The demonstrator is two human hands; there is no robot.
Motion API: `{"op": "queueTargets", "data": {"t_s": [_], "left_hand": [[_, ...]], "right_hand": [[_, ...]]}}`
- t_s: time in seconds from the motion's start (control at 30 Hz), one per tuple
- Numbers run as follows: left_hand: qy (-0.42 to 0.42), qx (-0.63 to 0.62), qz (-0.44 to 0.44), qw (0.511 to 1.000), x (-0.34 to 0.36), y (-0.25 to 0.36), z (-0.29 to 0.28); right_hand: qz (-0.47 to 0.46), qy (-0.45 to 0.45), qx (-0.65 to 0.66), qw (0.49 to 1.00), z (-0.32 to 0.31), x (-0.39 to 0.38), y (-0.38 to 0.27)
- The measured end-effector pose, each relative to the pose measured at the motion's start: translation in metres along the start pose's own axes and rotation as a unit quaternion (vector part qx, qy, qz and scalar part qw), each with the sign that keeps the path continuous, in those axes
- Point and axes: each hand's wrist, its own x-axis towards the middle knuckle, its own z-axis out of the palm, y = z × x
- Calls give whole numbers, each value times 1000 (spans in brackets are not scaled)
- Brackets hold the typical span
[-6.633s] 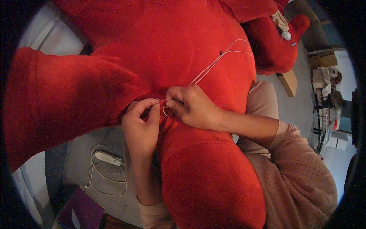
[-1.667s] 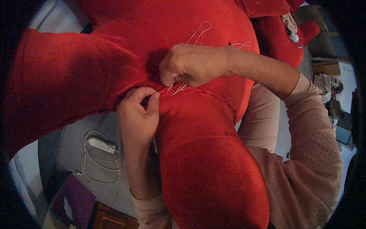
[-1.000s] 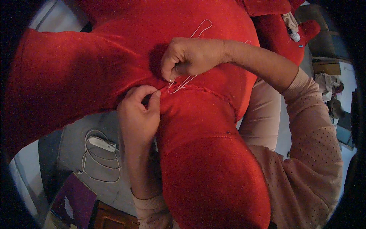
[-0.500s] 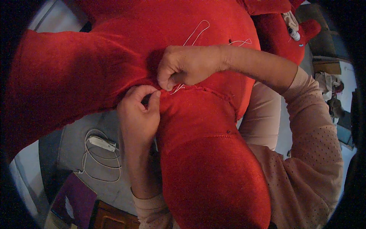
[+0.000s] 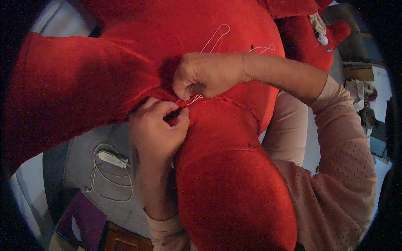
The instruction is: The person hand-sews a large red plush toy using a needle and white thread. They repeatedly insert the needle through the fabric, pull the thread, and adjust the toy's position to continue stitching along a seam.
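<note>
A large stuffed red plush body (image 5: pixel 234 196) lies before me, with a puckered seam (image 5: pixel 234 104) across its middle. White thread (image 5: pixel 222 31) loops over the fabric above the seam and trails from under my fingers. My right hand (image 5: pixel 207 75) is closed in a pinch just over the seam, thumb and index tips down by the thread; what they hold is too small to make out. Slightly lower and left, my left hand (image 5: pixel 157 125) has its curled fingers and thumb on the red fabric at the seam, gripping it.
A red plush head (image 5: pixel 310 50) with small eye pieces lies at upper right. On the grey floor at lower left are a white power strip (image 5: pixel 112 159) with looped cable and a purple panel (image 5: pixel 86 209). A cardboard box (image 5: pixel 358 73) and piled cloth stand at the right.
My left hand has shifted slightly right along the seam. My right hand has moved down toward the seam since a second ago. Earlier, a fine needle showed between both hands' fingertips.
</note>
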Motion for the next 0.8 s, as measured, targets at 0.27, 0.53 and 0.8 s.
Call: {"op": "queueTargets", "data": {"t_s": [0.27, 0.53, 0.8], "left_hand": [[5, 9, 16, 1000, -4, -7, 3], [34, -45, 10, 998, -13, -18, -27], [49, -187, -63, 979, -24, -24, -58]], "right_hand": [[38, 52, -112, 992, 2, 1, -14], [19, 67, -61, 996, 30, 13, -24], [39, 54, 75, 995, 36, 24, -34]]}}
